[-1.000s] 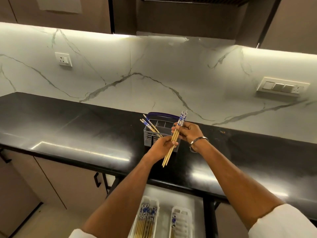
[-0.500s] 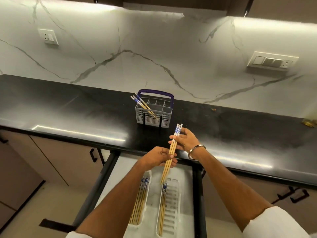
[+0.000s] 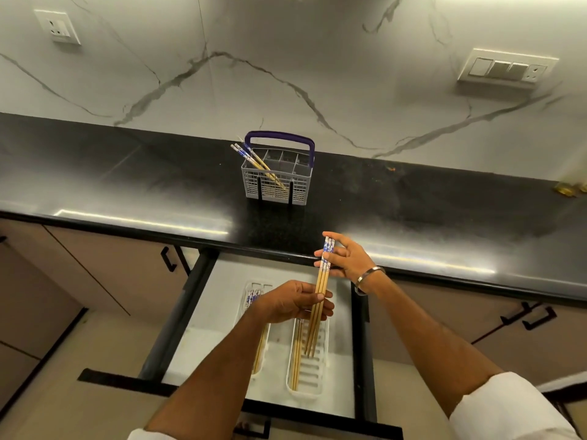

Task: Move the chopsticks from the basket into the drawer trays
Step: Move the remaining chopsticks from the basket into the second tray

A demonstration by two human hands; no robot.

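Black stone desk (image 3: 127, 185): both hands, left (image 3: 292, 301) and right (image 3: 346, 258), grip clamped on a wooden chopstick bundle (image 3: 319, 300), have carried it from the grey basket (image 3: 276, 182) down over the right white drawer tray (image 3: 309, 373).

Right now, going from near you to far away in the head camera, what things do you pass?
Right tray → left hand → right hand → basket → marble wall.

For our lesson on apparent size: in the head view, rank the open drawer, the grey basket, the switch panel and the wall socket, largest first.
1. open drawer
2. grey basket
3. switch panel
4. wall socket

The drawer is nearest the camera, which exaggerates its size.
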